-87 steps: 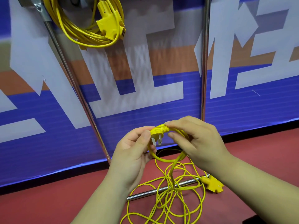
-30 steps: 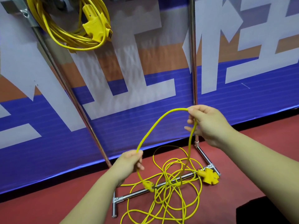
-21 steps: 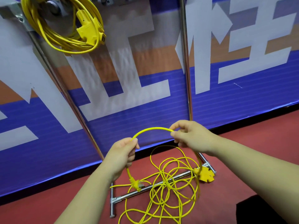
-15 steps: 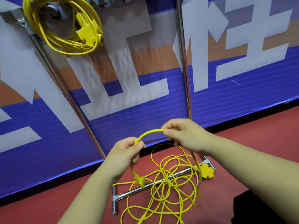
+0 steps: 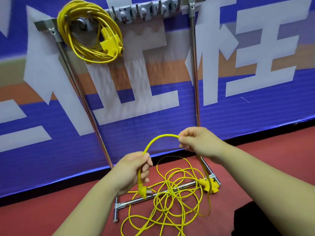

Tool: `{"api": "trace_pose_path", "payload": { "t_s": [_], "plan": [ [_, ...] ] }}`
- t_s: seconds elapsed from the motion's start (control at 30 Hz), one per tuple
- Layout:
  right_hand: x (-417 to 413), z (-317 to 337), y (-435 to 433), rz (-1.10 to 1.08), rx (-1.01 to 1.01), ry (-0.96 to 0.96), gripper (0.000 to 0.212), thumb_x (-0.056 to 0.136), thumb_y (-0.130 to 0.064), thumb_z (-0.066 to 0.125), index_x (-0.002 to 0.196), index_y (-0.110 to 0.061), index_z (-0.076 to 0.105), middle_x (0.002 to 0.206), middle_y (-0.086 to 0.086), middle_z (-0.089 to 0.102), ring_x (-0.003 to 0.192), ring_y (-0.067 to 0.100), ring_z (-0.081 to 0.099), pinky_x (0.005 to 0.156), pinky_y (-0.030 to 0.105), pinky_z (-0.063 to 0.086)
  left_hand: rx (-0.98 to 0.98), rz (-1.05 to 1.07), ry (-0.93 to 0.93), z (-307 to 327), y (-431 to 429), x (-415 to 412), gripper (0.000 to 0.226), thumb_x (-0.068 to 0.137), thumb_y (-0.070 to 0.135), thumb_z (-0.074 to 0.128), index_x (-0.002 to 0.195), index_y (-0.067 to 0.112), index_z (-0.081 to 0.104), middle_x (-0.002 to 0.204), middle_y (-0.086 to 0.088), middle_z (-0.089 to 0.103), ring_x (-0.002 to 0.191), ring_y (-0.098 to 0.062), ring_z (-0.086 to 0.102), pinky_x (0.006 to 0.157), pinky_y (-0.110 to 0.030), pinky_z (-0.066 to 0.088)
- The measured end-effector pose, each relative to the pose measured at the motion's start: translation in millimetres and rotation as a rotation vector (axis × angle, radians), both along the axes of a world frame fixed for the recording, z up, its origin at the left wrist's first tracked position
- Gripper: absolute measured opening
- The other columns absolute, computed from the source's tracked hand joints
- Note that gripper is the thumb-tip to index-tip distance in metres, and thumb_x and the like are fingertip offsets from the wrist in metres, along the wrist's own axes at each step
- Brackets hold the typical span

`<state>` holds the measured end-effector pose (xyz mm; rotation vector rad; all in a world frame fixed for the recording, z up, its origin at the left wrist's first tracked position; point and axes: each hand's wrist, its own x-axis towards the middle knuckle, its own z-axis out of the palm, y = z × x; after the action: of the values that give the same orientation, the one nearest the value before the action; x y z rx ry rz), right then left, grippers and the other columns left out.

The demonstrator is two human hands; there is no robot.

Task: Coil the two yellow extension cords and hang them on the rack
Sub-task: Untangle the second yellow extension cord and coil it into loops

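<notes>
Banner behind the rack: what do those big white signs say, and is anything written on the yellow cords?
"止" or perhaps "正": big white character in the middle of the banner, its top hidden by the rack; uncertain.
Other white characters on the banner: cut off by the frame or crossed by the rack, unreadable.
Hung cord, its socket block; loose cord, its plug: no legible print.

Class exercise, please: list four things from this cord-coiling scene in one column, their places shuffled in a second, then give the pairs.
Things
1 coiled cord
2 plug
3 loose cord's socket block
4 right hand

Places
A lying at the rack's base
B hanging on the rack's top rail
C pinching the loose cord's arch
D dangling below the left hand

Pairs: 1-B, 2-D, 3-A, 4-C
</notes>
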<state>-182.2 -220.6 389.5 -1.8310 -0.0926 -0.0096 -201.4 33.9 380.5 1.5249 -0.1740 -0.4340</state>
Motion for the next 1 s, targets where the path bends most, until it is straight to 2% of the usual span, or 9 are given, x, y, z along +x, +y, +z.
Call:
{"api": "trace_pose_path", "payload": {
  "t_s": [0.1,0.17,0.3,0.43,0.57,0.7,0.87,0.93,1.0],
  "plan": [
    [-10.5,1.5,-0.9,0.032,-0.36,-0.014,0.008,0.089,-0.022,0.069,0.083,-0.018,0.071,0.07,0.001,0.072,0.06,0.011,0.06,0.061,0.033,0.05,0.067,0.007,-0.019,1.2,3.7,-4.3,0.022,0.103,0.02,0.049,0.093,0.005,0.062,0.06,0.0,0.033,0.049,-0.01,0.023,0.042,-0.02,0.022],
    [-16.7,5.8,0.8,0.051,-0.439,-0.034,0.008,0.089,-0.023,0.071,0.082,-0.019,0.071,0.07,0.004,0.071,0.057,0.015,0.062,0.062,0.037,0.055,0.156,0.008,-0.043,1.3,4.6,-4.9,0.015,0.097,0.022,0.061,0.095,0.008,0.065,0.058,0.003,0.031,0.049,-0.009,0.021,0.041,-0.02,0.017],
    [-21.1,13.7,9.4,0.016,-0.255,-0.061,0.006,0.088,-0.017,0.073,0.083,-0.015,0.073,0.067,0.005,0.066,0.06,0.016,0.061,0.064,0.039,0.059,0.343,-0.017,-0.079,-10.0,-3.9,-0.7,0.01,0.086,0.019,0.075,0.096,0.017,0.076,0.055,0.003,0.036,0.049,-0.012,0.032,0.045,-0.022,0.025],
    [-18.7,17.4,13.7,-0.066,-0.035,-0.053,0.003,0.089,-0.015,0.073,0.088,-0.012,0.074,0.076,0.003,0.068,0.071,0.012,0.065,0.063,0.03,0.06,0.355,-0.079,-0.079,-19.5,-22.2,9.3,0.025,0.08,0.023,0.082,0.104,0.027,0.077,0.058,0.002,0.04,0.053,-0.014,0.036,0.048,-0.026,0.03],
    [-10.1,15.5,13.5,-0.143,0.04,-0.081,0.005,0.091,-0.013,0.07,0.087,-0.014,0.074,0.072,-0.001,0.067,0.067,0.008,0.065,0.059,0.024,0.055,0.332,-0.187,-0.078,-28.7,-45.0,15.2,0.034,0.078,0.025,0.084,0.111,0.028,0.074,0.057,0.005,0.041,0.053,-0.012,0.041,0.05,-0.027,0.035],
    [3.6,11.2,13.1,-0.213,0.074,-0.126,0.005,0.092,-0.014,0.07,0.089,-0.013,0.073,0.071,0.001,0.067,0.066,0.009,0.066,0.057,0.022,0.054,0.355,-0.205,-0.059,-33.9,-60.5,26.5,0.024,0.079,0.03,0.083,0.102,0.028,0.076,0.062,0.005,0.053,0.055,-0.01,0.045,0.049,-0.023,0.04],
    [24.1,7.4,11.8,-0.235,0.127,-0.145,0.005,0.093,-0.016,0.068,0.091,-0.015,0.073,0.079,0.004,0.071,0.072,0.013,0.071,0.06,0.022,0.055,0.393,-0.201,-0.099,-34.2,-63.8,46.2,0.013,0.085,0.034,0.078,0.087,0.022,0.075,0.063,0.004,0.055,0.054,-0.011,0.045,0.05,-0.023,0.041],
    [33.2,7.0,10.2,-0.21,0.223,-0.077,0.011,0.097,-0.023,0.063,0.099,-0.016,0.071,0.092,0.007,0.073,0.082,0.017,0.073,0.07,0.028,0.059,0.339,-0.155,-0.119,-28.2,-60.2,54.1,0.01,0.088,0.03,0.075,0.084,0.021,0.072,0.06,0.006,0.053,0.048,-0.008,0.041,0.047,-0.022,0.036],
    [43.8,3.3,6.5,-0.153,0.25,0.03,0.02,0.1,-0.036,0.055,0.105,-0.021,0.068,0.1,0.006,0.072,0.088,0.019,0.073,0.082,0.033,0.058,0.14,-0.071,-0.095,-18.5,-53.9,62.6,0.009,0.093,0.019,0.069,0.085,0.015,0.067,0.057,0.006,0.05,0.045,-0.008,0.032,0.043,-0.02,0.025]
  ]
}}
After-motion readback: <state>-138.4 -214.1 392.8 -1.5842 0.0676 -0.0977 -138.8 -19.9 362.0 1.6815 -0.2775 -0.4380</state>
